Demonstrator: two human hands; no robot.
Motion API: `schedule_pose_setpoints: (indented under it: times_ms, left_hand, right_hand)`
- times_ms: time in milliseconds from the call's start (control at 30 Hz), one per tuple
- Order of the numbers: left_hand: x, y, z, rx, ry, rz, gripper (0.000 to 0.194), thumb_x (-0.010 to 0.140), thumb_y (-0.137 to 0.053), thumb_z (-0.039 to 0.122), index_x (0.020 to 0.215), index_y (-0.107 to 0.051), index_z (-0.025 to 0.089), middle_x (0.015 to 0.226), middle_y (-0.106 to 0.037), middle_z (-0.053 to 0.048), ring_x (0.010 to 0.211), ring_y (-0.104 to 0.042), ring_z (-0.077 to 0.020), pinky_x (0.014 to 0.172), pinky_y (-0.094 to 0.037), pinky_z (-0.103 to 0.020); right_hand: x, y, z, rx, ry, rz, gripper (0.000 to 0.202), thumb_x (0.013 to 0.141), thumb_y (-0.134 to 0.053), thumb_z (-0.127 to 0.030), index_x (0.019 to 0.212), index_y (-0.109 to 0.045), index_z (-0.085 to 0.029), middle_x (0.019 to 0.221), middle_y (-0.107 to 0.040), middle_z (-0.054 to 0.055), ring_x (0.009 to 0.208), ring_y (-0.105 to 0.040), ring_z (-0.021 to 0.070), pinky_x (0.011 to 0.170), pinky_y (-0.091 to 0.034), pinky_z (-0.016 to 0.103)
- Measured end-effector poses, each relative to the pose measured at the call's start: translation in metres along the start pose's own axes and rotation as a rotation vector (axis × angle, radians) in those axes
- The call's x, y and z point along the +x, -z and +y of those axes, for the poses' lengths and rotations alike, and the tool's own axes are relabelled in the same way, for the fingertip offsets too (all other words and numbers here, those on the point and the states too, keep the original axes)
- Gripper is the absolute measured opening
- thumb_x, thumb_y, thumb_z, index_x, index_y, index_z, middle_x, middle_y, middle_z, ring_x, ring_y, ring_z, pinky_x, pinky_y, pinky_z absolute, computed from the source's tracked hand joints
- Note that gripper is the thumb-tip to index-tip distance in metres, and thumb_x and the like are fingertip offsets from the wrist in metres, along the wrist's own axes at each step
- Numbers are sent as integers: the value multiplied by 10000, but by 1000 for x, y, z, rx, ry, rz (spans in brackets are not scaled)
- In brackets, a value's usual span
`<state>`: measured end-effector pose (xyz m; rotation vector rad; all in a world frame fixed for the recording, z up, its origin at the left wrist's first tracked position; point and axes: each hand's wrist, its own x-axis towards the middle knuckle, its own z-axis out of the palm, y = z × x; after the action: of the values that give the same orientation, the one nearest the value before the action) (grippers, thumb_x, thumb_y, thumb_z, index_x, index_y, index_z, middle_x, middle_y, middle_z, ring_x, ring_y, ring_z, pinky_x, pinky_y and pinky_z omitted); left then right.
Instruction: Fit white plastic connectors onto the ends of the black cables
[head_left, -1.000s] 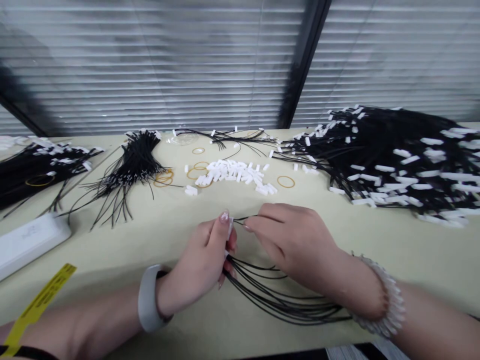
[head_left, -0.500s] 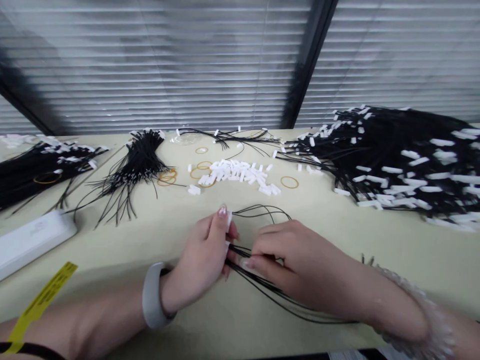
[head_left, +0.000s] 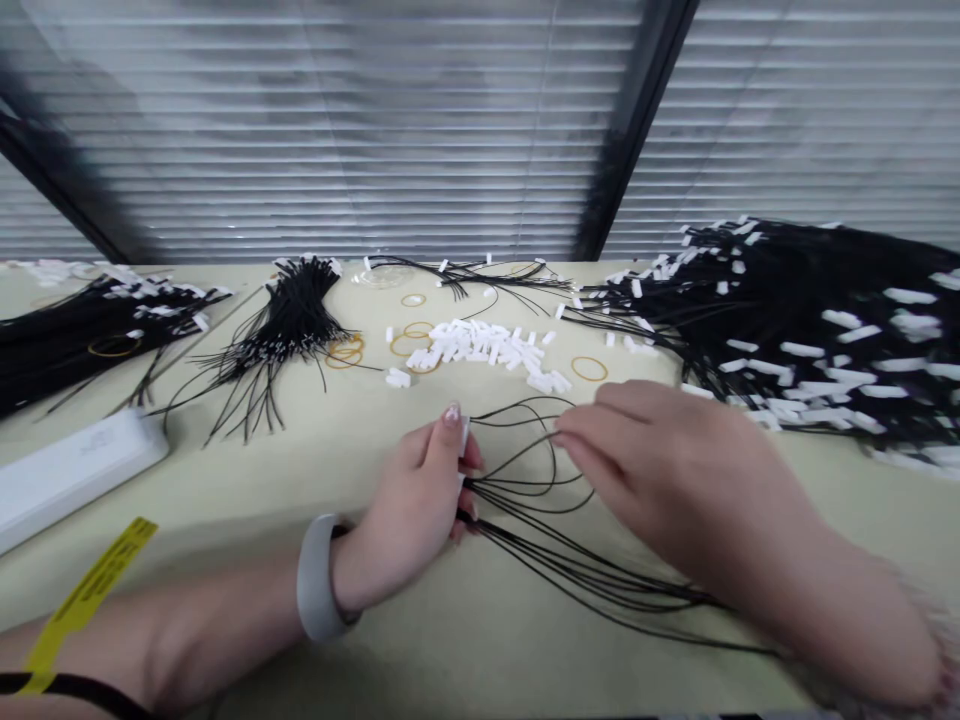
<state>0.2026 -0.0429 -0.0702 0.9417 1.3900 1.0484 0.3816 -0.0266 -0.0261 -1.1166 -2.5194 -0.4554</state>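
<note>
Wires (head_left: 637, 598) run from the centre toward the lower right of the frame, their white connectors (head_left: 465, 436) pinched in the left hand (head_left: 405, 515); the right hand (head_left: 675, 480) seems to pinch one wire, best handled gently so loops don't snag. They look thin, black and springy.

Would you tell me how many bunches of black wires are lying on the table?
4: a left bunch, a pinched bunch beside it, a thin bunch at the back middle and a large bunch on the right. More may be hidden underneath.
</note>
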Motion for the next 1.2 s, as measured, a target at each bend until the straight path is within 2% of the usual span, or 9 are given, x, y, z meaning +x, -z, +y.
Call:
schedule_pose_setpoints:
  times_ms: [100, 200, 267, 400, 500, 600, 700, 933, 1200]
  left_hand:
    - [0, 0, 1, -3, 13, 16, 391, 816, -385, 521, 654, -454, 172, 590, -418, 46, 356, -439, -51, 267, -281, -119]
    - [-1, 0, 2, -2, 18, 6, 366, 808, -407, 504, 661, -456, 173, 589, -415, 48, 363, -444, -53, 271, -278, -115]
    - [-1, 0, 2, 10, 36, 7, 367, 809, -403, 506, 662, -456, 173, 588, -413, 48, 372, -457, -58, 275, -274, -113]
    - [-1, -1, 2, 28, 54, 11, 438, 811, -348, 570, 658, -453, 174, 578, -416, 46, 368, -471, -67, 269, -265, -117]
    - [-2, -2, 1, 26, 43, 10, 441, 804, -357, 581, 663, -456, 175, 585, -431, 47, 353, -471, -64, 263, -266, -119]
    - [-3, -2, 2, 30, 49, 16, 389, 797, -404, 539, 676, -457, 173, 602, -440, 49, 334, -467, -59, 254, -261, -121]
    - [-4, -1, 2, 27, 43, -7, 373, 796, -419, 525, 676, -461, 174, 581, -433, 57, 322, -467, -60, 251, -260, -122]
    - [-3, 1, -1, 22, 27, -45, 443, 795, -394, 581, 633, -457, 174, 534, -410, 66, 322, -469, -60, 249, -269, -117]
    - [-4, 1, 1, 5, 24, -69, 405, 792, -423, 539, 633, -464, 169, 568, -428, 58, 320, -451, -49, 245, -273, -116]
  right_hand:
    - [3, 10, 8, 48, -134, 286, 109, 776, -545, -194, 779, -653, -177, 730, -646, 28, 648, -583, 162, 534, -415, 288]
    - [6, 22, 7, 474, -291, 462, 219, 777, -580, -185, 985, -649, -178, 1007, -654, 34, 888, -612, 168, 725, -503, 294]
    - [7, 29, 4, 736, -422, 558, 232, 803, -566, -193, 1023, -638, -195, 1082, -622, 33, 944, -599, 168, 797, -503, 314]
    - [8, 35, 3, 1011, -532, 753, 258, 861, -485, -178, 1067, -594, -288, 855, -595, -13, 663, -584, 82, 643, -513, 272]
    - [6, 26, 3, 910, -416, 611, 333, 805, -555, -139, 1104, -573, -284, 671, -562, -39, 549, -541, 73, 472, -442, 211]
    - [4, 11, -5, 669, -222, 368, 115, 772, -583, -127, 839, -639, -203, 690, -608, -17, 637, -562, 83, 534, -437, 204]
    - [4, -3, -13, 577, -118, 248, 90, 794, -550, -128, 742, -607, -172, 679, -584, -8, 629, -526, 74, 571, -418, 204]
    - [5, -14, -15, 486, -136, 212, 137, 799, -496, -137, 667, -522, -166, 617, -519, -8, 575, -456, 80, 524, -347, 222]
    - [6, -17, -14, 514, -107, 188, 118, 783, -497, -118, 688, -555, -156, 607, -522, -12, 565, -451, 75, 532, -347, 216]
